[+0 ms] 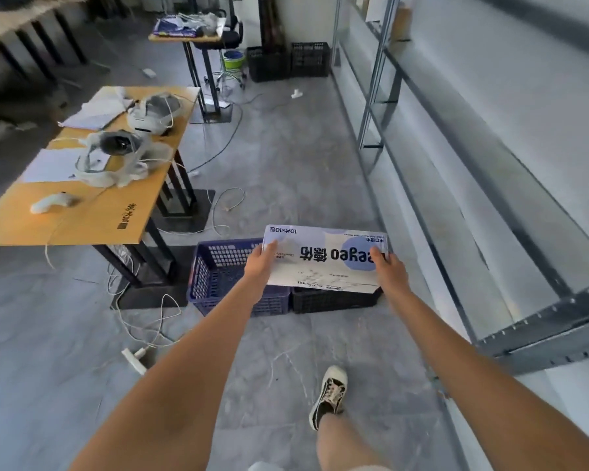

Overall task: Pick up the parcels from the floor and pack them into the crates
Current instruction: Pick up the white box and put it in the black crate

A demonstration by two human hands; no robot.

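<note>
A flat white and pale-blue parcel (323,258) with dark print is held out in front of me, above two crates. My left hand (261,263) grips its left edge with the thumb on top. My right hand (386,266) grips its right edge the same way. Under the parcel's left part stands a blue crate (218,270) on the floor. A black crate (330,299) stands right beside it, mostly hidden by the parcel. I cannot see what lies inside the black crate.
A wooden table (92,212) with headsets and papers stands to the left, cables (140,321) and a power strip (134,360) on the floor by its legs. A metal shelf rack (490,212) runs along the right. Two more black crates (288,61) stand at the back. My shoe (330,396) is on the floor.
</note>
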